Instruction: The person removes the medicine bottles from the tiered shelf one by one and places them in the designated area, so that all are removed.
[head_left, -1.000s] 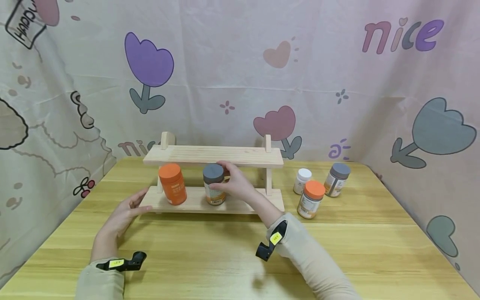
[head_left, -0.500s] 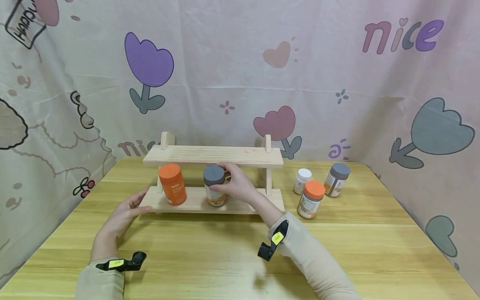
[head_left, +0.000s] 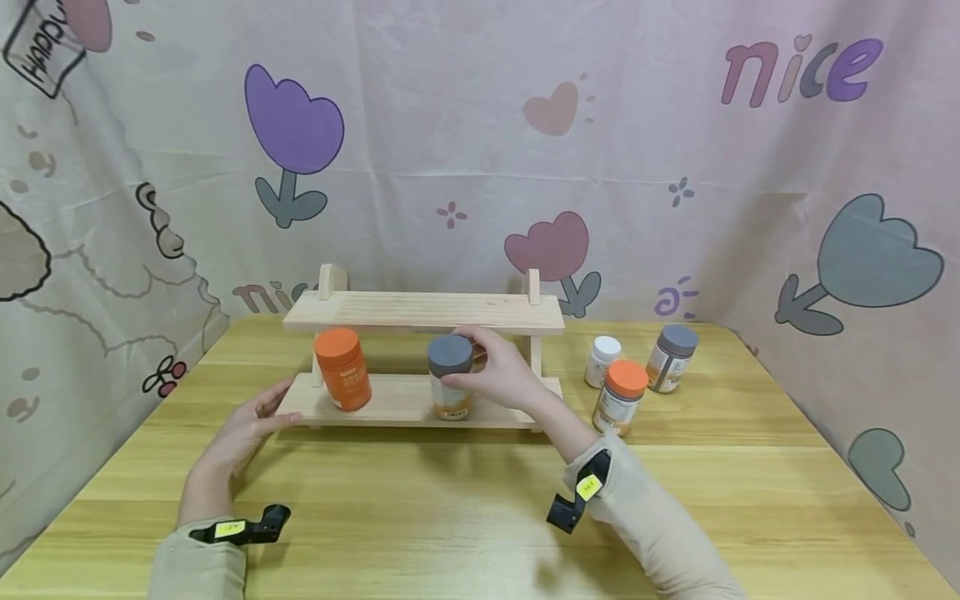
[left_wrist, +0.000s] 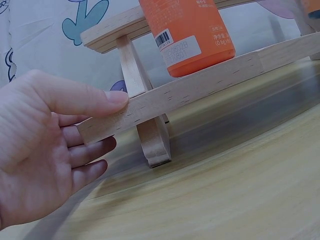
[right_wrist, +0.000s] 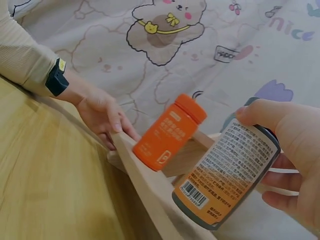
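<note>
One grey-capped bottle [right_wrist: 227, 172] is held right now by the right hand [head_left: 501, 371], pinched between thumb and curled fingers near its cap, the grip closed no further than the bottle's width. It is held roughly upright at the lower of two boards of the wooden shelf [head_left: 423, 310]; whether its base is touching the board cannot be told. Over at the left end, that same lower board is gripped by the left hand [head_left: 238, 429], thumb on the edge, fingers curled behind and below. Between the two hands, one orange bottle [head_left: 343, 371] is stood upright on the board, apart from the held one. And out to the right, three more are grouped on the table [head_left: 390, 517]: one white bottle [head_left: 602, 363], one orange-capped bottle [head_left: 619, 405] nearest the front, one second grey-capped bottle [head_left: 670, 362]. Five bottles are counted in all.
</note>
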